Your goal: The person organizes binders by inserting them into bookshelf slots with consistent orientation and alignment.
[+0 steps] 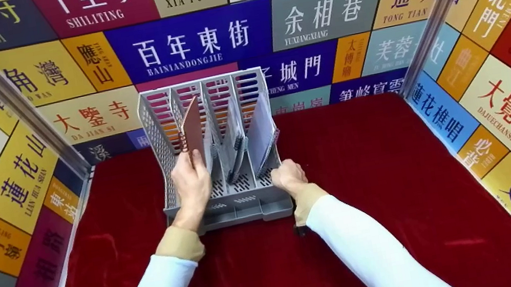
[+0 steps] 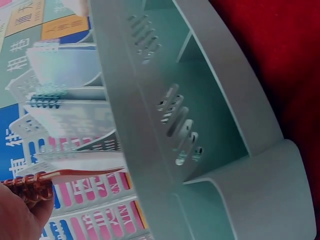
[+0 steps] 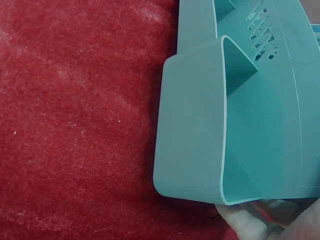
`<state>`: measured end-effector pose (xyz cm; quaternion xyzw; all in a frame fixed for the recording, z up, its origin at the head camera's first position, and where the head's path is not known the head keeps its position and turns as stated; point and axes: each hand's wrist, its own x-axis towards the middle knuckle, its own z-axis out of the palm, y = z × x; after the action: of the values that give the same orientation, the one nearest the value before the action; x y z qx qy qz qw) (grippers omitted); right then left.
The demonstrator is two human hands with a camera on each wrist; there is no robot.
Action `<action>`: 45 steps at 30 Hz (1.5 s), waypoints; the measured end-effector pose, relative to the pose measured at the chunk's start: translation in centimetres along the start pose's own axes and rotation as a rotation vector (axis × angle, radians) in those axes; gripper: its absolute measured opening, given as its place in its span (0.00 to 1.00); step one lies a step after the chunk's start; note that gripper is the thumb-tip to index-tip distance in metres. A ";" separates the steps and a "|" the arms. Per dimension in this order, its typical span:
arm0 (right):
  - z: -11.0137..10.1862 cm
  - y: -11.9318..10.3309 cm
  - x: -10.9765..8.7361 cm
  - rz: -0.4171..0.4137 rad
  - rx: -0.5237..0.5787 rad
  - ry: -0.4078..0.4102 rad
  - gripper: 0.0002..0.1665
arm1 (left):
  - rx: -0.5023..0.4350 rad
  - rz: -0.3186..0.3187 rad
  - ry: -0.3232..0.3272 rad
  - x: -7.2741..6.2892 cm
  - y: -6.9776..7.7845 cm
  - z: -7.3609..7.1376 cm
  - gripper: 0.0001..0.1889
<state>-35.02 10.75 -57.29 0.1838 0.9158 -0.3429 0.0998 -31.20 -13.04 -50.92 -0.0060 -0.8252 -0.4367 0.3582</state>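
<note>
A grey desktop file organizer (image 1: pixel 224 206) with upright slots stands on the red cloth. My left hand (image 1: pixel 191 183) pinches a brown-covered spiral notebook (image 1: pixel 192 125) by its near edge, upright among the left slots. In the left wrist view, fingertips and thumb (image 2: pixel 25 215) are at the notebook's coil binding (image 2: pixel 30 187). My right hand (image 1: pixel 289 176) grips the organizer's front right corner. Its fingers (image 3: pixel 245 222) curl against the side of the front bin (image 3: pixel 192 125) in the right wrist view. A pale spiral notebook (image 1: pixel 262 134) leans in the rightmost slot, and another with a dark coil (image 1: pixel 235 149) leans beside it.
Red velvet cloth (image 1: pixel 369 171) covers the table around the organizer. Panels with coloured name tiles (image 1: pixel 192 42) rise behind and at both sides, with metal corner posts (image 1: pixel 440 3). Shallow open bins (image 2: pixel 215 110) run along the organizer's front.
</note>
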 end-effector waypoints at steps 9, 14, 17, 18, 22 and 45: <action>-0.1 0.0 0.0 -0.003 0.008 0.007 0.22 | 0.032 0.004 -0.014 0.8 -1.0 1.7 0.12; 0.0 0.0 0.0 0.001 0.009 0.003 0.22 | 0.041 -0.026 -0.031 1.0 -1.8 2.7 0.13; 0.1 0.0 0.1 0.002 0.009 0.001 0.21 | 0.048 -0.031 -0.032 1.0 -2.4 3.1 0.13; 0.2 0.0 0.1 0.002 0.010 -0.001 0.21 | 0.049 -0.032 -0.033 1.0 -2.6 3.2 0.13; 0.2 0.0 0.2 0.004 0.012 -0.002 0.21 | 0.071 -0.036 -0.036 1.0 -3.4 3.6 0.13; 0.2 -0.1 0.2 0.018 0.008 0.002 0.22 | 0.174 -0.125 -0.183 -0.3 -11.8 5.5 0.13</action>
<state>-35.24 10.63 -57.45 0.1928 0.9127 -0.3456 0.1014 -38.05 -16.28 -61.55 0.0365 -0.8879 -0.3827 0.2526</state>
